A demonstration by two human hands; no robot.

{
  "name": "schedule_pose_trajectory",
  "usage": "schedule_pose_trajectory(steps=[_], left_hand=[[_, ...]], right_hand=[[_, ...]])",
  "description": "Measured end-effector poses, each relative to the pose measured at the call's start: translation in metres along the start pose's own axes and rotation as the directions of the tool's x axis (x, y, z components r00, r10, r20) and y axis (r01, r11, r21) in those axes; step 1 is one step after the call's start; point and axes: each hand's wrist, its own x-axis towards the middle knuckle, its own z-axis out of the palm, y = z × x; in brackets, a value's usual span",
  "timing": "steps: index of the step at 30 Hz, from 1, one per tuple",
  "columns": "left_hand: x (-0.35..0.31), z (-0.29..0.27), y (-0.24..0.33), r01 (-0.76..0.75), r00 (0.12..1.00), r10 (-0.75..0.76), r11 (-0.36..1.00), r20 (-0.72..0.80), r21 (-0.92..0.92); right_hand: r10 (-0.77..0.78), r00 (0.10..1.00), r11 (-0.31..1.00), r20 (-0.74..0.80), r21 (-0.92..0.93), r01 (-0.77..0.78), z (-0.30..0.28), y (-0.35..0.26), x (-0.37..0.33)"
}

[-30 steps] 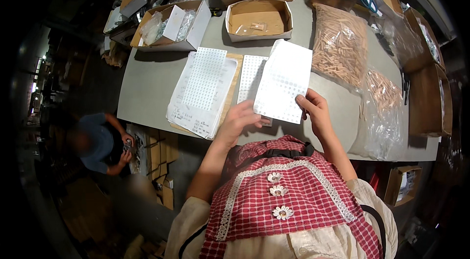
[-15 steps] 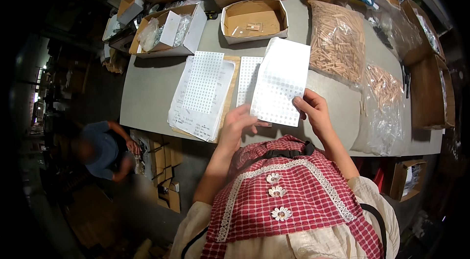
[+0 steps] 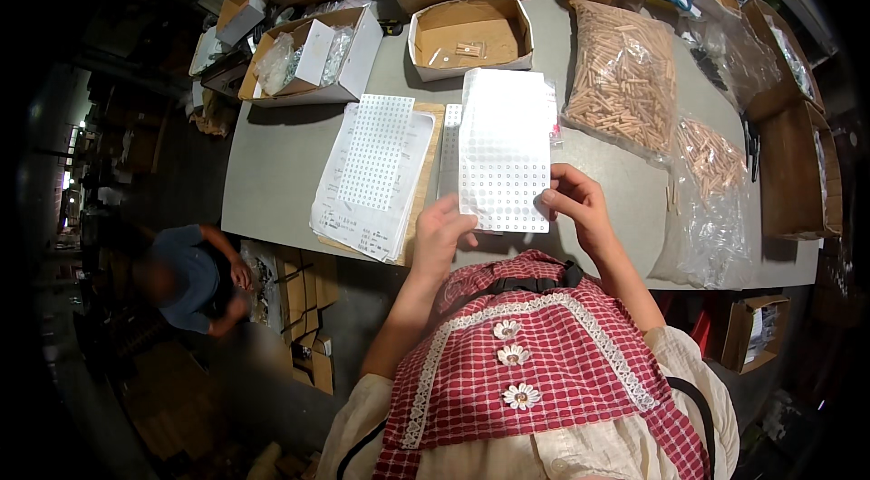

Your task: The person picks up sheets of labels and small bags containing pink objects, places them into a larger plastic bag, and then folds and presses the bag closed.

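A white sheet of small round stickers (image 3: 504,145) is held up over the table's front edge. Part of its lower half has blank circles, and the rest has printed ones. My right hand (image 3: 580,206) pinches its lower right edge, thumb on top. At the lower left corner, my left hand (image 3: 441,233) has its thumb and curled fingers against the edge. A strip of clear plastic with a red mark (image 3: 555,122) shows behind the sheet's right side. Another sticker sheet (image 3: 450,145) lies partly hidden behind it. To the left, one more sticker sheet (image 3: 379,152) lies on handwritten papers (image 3: 349,231).
Beyond the sheet stands a shallow carton (image 3: 426,54) with a few small wooden pieces. A divided box (image 3: 358,72) holds plastic bags. At right lie a bag of wooden dowels (image 3: 625,77) and a smaller dowel bag (image 3: 711,199). Another person (image 3: 195,276) sits at the lower left.
The sticker sheet has swung to the left and now stands straighter. More of the plastic behind its right side shows. Both hands stay near its lower corners.
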Motion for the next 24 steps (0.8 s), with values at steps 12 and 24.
schedule_pose_trajectory(steps=[12, 24], left_hand=[[-0.004, 0.007, -0.008, -0.091, 0.994, 0.092, 0.996, -0.054, 0.017], [-0.014, 0.024, -0.018, -0.116, 0.993, 0.117, 0.988, -0.006, 0.104]], right_hand=[[-0.058, 0.998, 0.996, 0.004, 0.062, 0.058, 0.024, -0.007, 0.001], [0.105, 0.985, 0.987, -0.134, 0.135, -0.087, 0.030, -0.009, 0.001]])
